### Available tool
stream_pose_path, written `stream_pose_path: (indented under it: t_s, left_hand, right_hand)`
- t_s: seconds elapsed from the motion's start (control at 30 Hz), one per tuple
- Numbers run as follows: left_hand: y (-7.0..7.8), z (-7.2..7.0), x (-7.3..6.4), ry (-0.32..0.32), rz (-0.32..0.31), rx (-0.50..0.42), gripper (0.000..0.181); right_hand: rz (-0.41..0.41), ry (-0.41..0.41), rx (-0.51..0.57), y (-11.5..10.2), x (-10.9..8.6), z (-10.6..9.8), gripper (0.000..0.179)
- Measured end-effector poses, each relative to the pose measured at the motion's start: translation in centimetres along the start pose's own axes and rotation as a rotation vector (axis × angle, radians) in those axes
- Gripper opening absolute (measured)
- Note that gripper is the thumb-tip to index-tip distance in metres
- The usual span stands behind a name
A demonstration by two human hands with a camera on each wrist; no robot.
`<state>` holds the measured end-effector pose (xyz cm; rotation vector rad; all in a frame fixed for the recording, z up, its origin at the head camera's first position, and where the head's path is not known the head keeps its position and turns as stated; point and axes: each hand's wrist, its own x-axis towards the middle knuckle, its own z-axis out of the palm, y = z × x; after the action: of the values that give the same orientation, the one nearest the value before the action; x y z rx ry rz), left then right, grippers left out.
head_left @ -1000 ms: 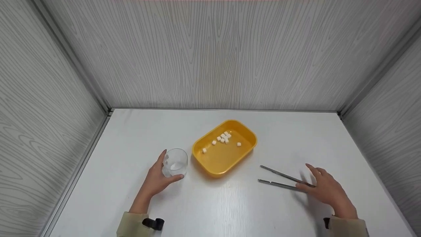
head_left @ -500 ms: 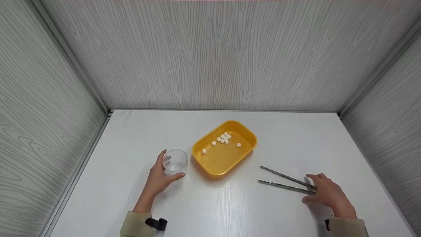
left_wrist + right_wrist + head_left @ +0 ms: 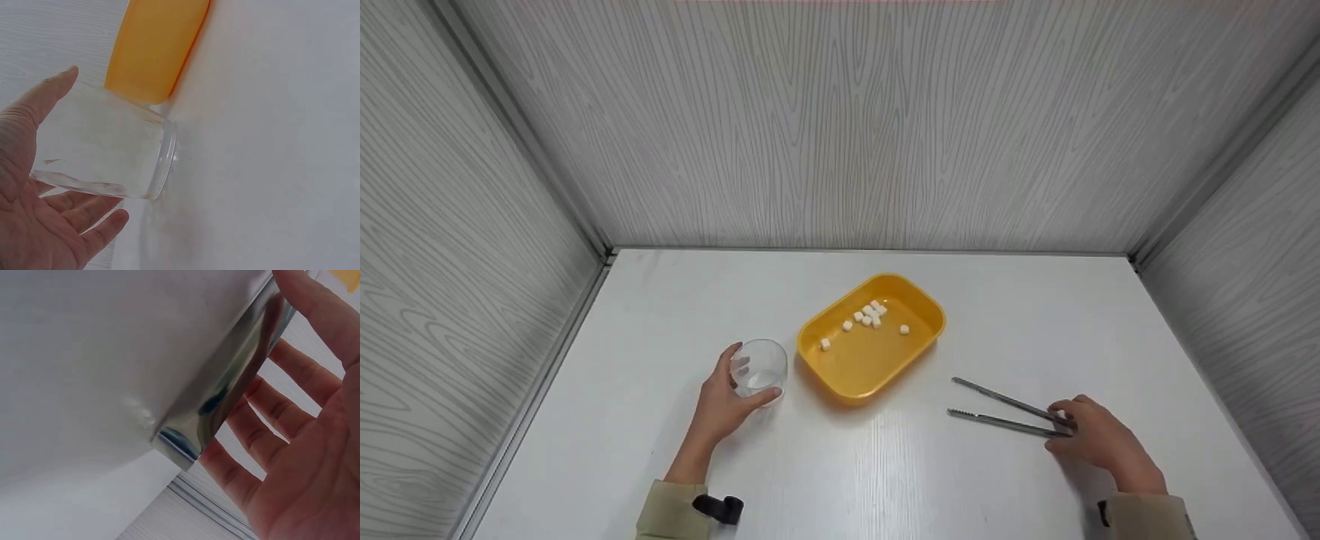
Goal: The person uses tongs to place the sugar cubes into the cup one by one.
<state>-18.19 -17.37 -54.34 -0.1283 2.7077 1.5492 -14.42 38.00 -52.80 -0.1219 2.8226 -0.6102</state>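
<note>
A clear, straight-sided drinking glass (image 3: 765, 365) stands on the white table. My left hand (image 3: 718, 409) grips it, thumb on the near side and fingers round the left and far side. The left wrist view shows the thick base of the glass (image 3: 163, 157) at the tabletop. At the right lie metal tongs (image 3: 1006, 424), their two arms spread and pointing left. My right hand (image 3: 1101, 441) holds the tongs near their joined end, thumb on one side and fingers on the other. The shiny metal band of the tongs (image 3: 219, 382) runs between thumb and fingers in the right wrist view.
A yellow plastic tray (image 3: 851, 379) sits at mid-table, just right of the glass. Several small white cubes (image 3: 867, 320) lie in it, mostly grouped toward its far side. Grey wood-patterned panels (image 3: 855, 135) wall the table at the back and both sides.
My right hand has drawn back slightly, and its thumb and fingers have come in around the tongs' end. The left hand stays around the glass, its thumb a little higher.
</note>
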Motion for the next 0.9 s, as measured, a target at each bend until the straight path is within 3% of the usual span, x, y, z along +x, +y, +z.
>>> stream_pose_path:
  t_s: [0.4, 0.9]
  left_hand:
    - [-0.2, 0.0, -0.1, 0.011, -0.015, 0.011, 0.102]
    - [-0.3, 0.2, 0.0, 0.018, -0.018, 0.002, 0.097]
  right_hand:
    - [-0.025, -0.016, 0.035, -0.8, 0.4, 0.6, 0.044]
    - [-0.053, -0.002, -0.065, -1.4, 0.6, 0.5, 0.032]
